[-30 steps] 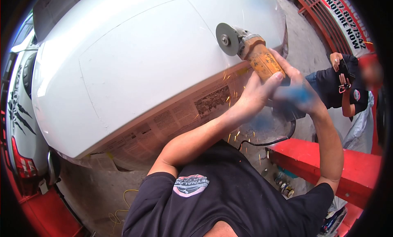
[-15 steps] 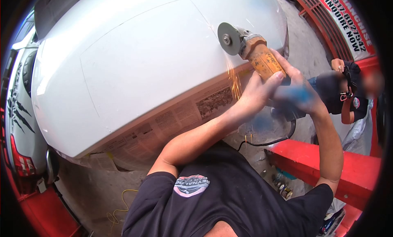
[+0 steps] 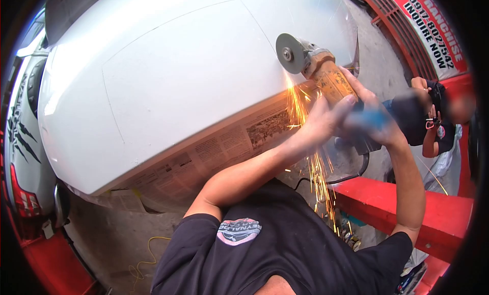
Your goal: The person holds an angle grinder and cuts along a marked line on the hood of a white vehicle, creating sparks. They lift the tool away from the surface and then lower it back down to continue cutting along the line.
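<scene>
An orange angle grinder [image 3: 333, 83] with a round grey disc [image 3: 289, 53] is held in both hands over the white car panel [image 3: 193, 76]. My left hand [image 3: 322, 117] is around the lower left side of the grinder body. My right hand [image 3: 379, 119], partly blurred, is closed on its rear and right side. The disc's lower edge meets the panel at the lower end of a thin drawn line [image 3: 257, 25]. Bright sparks [image 3: 295, 104] stream down from there, past my left wrist. Newspaper masking [image 3: 214, 147] covers the area below the panel edge.
A black cord [image 3: 351, 177] hangs from the grinder. Red beams stand at the right [image 3: 433, 218] and lower left [image 3: 56, 264]. Another person [image 3: 407, 111] in dark clothes is at the right. A white vehicle [image 3: 30, 132] is at far left, with a yellow hose [image 3: 147, 262] on the floor.
The grinder has moved slightly right and down along the panel with both hands. The spark stream has become much larger and longer. The other person's arms have shifted a little.
</scene>
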The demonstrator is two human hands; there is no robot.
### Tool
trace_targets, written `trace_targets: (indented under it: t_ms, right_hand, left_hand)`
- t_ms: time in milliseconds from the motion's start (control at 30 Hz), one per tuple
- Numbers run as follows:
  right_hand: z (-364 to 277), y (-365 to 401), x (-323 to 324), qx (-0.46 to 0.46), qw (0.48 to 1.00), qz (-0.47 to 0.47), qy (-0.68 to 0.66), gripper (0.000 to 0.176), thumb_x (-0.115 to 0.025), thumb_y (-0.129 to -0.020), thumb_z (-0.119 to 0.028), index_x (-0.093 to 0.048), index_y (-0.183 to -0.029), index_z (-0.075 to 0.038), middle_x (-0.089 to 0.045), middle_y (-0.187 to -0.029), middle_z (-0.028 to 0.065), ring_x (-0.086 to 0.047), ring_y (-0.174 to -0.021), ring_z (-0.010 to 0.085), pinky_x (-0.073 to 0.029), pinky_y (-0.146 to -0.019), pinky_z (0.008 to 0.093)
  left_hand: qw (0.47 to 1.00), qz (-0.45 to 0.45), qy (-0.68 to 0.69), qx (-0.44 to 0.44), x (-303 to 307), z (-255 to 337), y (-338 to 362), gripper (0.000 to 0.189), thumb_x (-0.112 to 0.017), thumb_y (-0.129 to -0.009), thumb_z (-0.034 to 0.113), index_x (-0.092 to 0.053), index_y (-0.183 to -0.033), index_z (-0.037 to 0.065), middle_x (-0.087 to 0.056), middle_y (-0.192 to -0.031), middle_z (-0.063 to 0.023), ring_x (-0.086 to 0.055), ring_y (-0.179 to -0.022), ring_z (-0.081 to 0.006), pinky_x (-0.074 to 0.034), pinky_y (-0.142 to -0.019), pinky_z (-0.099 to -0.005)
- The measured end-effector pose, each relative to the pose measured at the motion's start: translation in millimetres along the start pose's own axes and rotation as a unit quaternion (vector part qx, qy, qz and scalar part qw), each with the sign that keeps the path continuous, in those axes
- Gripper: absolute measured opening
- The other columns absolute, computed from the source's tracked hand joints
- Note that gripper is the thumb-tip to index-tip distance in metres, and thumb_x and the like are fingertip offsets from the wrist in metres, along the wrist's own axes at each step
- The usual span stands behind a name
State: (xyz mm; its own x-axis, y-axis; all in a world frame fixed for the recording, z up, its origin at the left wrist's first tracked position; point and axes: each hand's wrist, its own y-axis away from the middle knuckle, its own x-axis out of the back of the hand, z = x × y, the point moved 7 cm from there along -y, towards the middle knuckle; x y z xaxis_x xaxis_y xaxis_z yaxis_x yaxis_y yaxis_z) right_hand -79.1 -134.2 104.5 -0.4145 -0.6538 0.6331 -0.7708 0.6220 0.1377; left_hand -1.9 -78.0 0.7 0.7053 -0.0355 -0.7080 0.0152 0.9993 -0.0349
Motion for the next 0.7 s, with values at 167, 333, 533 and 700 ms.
trace_targets:
  t_ms: [167,333,533,700]
  right_hand:
    - [3.2,-7.4,2.6,0.004,0.999,0.016,0.036,0.1,-0.076,-0.077,-0.016,-0.039,-0.168,0.008,-0.059,-0.152,0.0249,-0.062,-0.133,0.0227,-0.048,-0.114,0.0325]
    - [5.7,-6.3,-2.8,-0.022,0.989,0.088,-0.117,0.103,-0.074,-0.079,-0.011,-0.034,-0.172,0.003,-0.059,-0.154,0.0214,-0.06,-0.136,0.0232,-0.046,-0.118,0.0341]
    - [-6.0,-0.4,5.9,-0.021,0.991,0.085,-0.1,0.105,-0.073,-0.079,-0.009,-0.032,-0.174,0.001,-0.061,-0.147,0.0188,-0.063,-0.124,0.0201,-0.051,-0.109,0.0318]
    - [-3.4,-5.1,-2.9,-0.029,0.997,0.053,-0.045,0.102,-0.073,-0.079,-0.012,-0.035,-0.172,0.006,-0.068,-0.129,0.0159,-0.065,-0.115,0.0181,-0.053,-0.103,0.0298]
  left_hand:
    - [1.0,-0.002,-0.017,-0.005,2.2,5.9,-4.3,0.074,-0.065,-0.111,0.053,-0.041,-0.158,0.002,-0.066,-0.134,-0.016,-0.074,-0.113,-0.0253,-0.067,-0.082,-0.0404]
    - [0.998,-0.019,-0.06,-0.029,-0.2,25.8,-15.4,0.068,-0.065,-0.112,0.049,-0.043,-0.154,0.0,-0.066,-0.131,-0.0165,-0.074,-0.111,-0.0236,-0.067,-0.08,-0.039]
    - [0.997,-0.041,-0.06,-0.013,-6.6,27.3,-13.2,0.067,-0.064,-0.113,0.049,-0.043,-0.154,0.0,-0.066,-0.131,-0.0156,-0.074,-0.109,-0.0224,-0.067,-0.078,-0.0377]
    - [0.999,-0.03,-0.02,0.012,1.5,18.9,-0.9,0.069,-0.062,-0.112,0.053,-0.044,-0.154,0.002,-0.065,-0.133,-0.0144,-0.073,-0.113,-0.0226,-0.065,-0.086,-0.0382]
